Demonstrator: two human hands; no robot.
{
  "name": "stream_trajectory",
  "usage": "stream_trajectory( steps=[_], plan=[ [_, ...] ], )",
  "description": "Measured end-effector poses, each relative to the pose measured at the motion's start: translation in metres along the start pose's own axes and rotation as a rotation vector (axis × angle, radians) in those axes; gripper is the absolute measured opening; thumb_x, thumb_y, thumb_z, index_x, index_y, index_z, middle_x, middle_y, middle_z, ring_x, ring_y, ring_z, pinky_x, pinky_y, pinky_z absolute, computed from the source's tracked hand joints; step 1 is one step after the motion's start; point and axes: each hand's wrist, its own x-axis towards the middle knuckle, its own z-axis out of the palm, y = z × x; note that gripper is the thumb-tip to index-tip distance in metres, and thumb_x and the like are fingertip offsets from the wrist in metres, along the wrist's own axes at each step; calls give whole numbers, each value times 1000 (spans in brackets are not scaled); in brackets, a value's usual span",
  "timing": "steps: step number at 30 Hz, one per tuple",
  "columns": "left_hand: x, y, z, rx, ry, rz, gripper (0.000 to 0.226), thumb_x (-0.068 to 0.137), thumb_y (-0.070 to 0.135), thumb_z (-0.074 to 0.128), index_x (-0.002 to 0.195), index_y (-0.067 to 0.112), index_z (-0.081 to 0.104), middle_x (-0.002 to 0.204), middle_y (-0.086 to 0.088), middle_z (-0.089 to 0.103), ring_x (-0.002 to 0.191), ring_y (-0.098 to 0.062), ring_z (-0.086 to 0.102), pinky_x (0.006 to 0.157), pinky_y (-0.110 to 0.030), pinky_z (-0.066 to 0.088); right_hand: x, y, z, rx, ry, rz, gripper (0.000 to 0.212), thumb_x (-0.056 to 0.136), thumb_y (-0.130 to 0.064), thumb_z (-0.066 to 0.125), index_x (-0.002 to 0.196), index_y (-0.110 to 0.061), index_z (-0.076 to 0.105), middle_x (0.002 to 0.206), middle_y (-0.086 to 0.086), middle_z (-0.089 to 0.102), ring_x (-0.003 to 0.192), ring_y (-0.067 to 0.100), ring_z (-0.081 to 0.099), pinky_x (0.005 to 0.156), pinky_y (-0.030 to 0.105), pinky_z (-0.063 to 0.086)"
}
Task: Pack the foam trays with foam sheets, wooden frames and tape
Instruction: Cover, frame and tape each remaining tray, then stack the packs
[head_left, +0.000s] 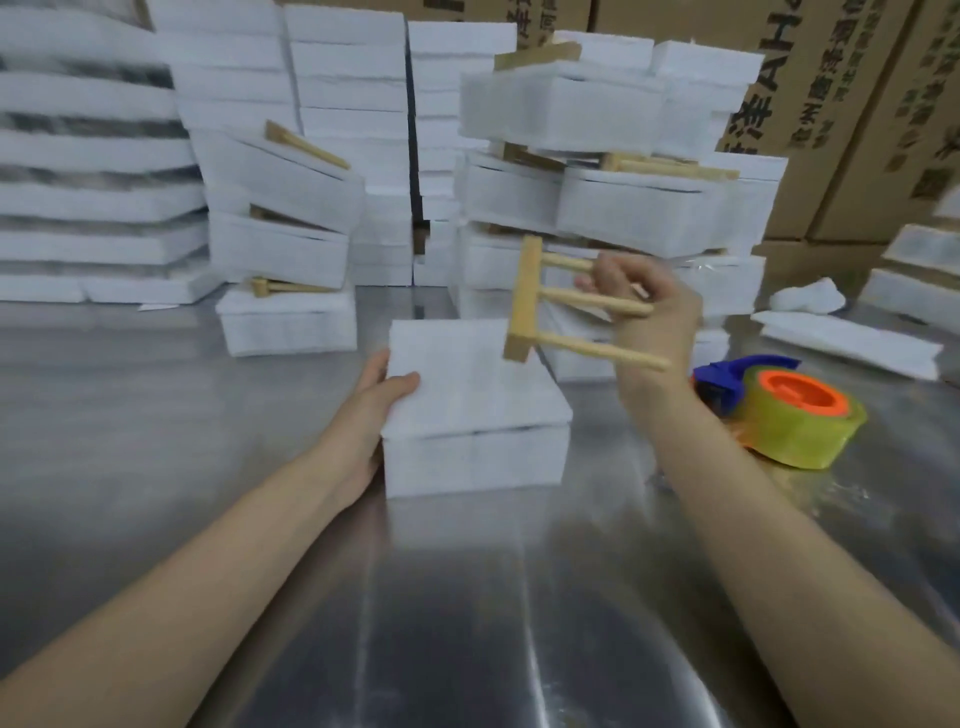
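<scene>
At centre frame, on a brushed-metal tabletop (208, 441), a white foam tray (472, 462) sits square to the camera, capped by a foam sheet (467, 384) of the same white. A thin dark seam shows along the front edge where the sheet meets the tray wall. The person's left grip (371, 410) holds the tray's left side, with the thumb lying over the top of the sheet and the palm against the wall.

Just right of centre and raised off the tabletop, the right grip (649, 312) is curled round a wooden frame (524, 301). The frame is pale wood: one flat bar standing nearly upright, with three round dowels running from it toward the right like the teeth of a rake. The fingers wrap the upper two dowels and the lowest juts free below the hand. The bar's lower end overlaps the tray's far right corner; whether it touches the sheet cannot be told.

At right of frame a tape dispenser (795, 421) rests on the tabletop, with a blue body, an orange hub and a yellowish roll. Beyond it lie loose foam sheets (847, 338). Across the upper frame rise stacks of packed trays (337, 104), several with wooden frames poking out. Printed cardboard boxes (831, 104) stand at upper right.
</scene>
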Motion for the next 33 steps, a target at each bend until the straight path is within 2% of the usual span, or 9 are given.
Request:
stream_trajectory(
  steps=[3,6,8,12,15,19,25,28,33],
  plan=[
    [-5,3,1,-10,-16,-20,31,97,14,49,125,27,54,121,0,67,109,-18,64,96,-33,47,-25,35,17,-315,-335,178,18,90,6,58,106,7,67,103,22,69,81,5,65,79,13,49],
    [-7,7,1,-28,0,-40,24,98,17,48,118,25,58,118,-3,68,106,-18,65,93,-31,48,-23,41,3,-283,-295,269,30,97,1,49,125,5,57,127,21,60,111,16,57,101,24,44],
    [-7,6,-2,-63,62,-85,34,97,26,47,127,14,57,126,-11,64,116,-27,61,100,-37,45,-25,26,-7,-235,-307,260,27,99,-9,48,123,-3,59,127,16,61,115,13,58,103,24,42],
    [-9,2,-1,-53,130,-103,56,84,43,53,131,13,55,133,-9,58,121,-30,57,109,-45,38,-41,-8,-11,-481,-709,28,25,79,-42,68,99,-27,71,115,0,66,115,5,56,98,15,36],
    [-9,-2,5,33,113,-43,68,80,43,57,143,25,41,140,2,53,128,-21,50,113,-42,33,-50,-18,-5,-557,-917,47,32,67,-36,85,96,-26,76,116,-7,64,119,3,52,101,12,32],
    [-8,-4,5,168,85,7,39,96,26,52,134,29,48,128,6,62,114,-12,61,99,-33,46,-59,-5,0,-538,-863,60,16,77,-11,77,93,-8,77,112,2,68,119,6,53,106,20,36],
    [-7,-4,2,190,106,-27,63,98,30,50,153,30,19,152,10,36,137,-13,38,116,-38,29,-55,9,8,-645,-730,61,13,89,-14,66,95,-24,73,116,-10,60,121,6,47,99,13,34],
    [-8,-3,2,188,114,-42,63,98,30,50,153,31,19,153,11,34,138,-13,38,116,-38,28,-56,13,7,-668,-742,39,16,91,-14,63,103,-16,74,115,-10,62,118,3,45,97,9,32],
    [-8,-4,3,182,126,-43,62,98,29,49,153,31,19,152,11,35,136,-12,39,116,-36,29,-56,9,10,-628,-777,45,18,91,-10,62,106,-8,73,112,-6,64,107,-17,43,93,0,27]
  ],
)
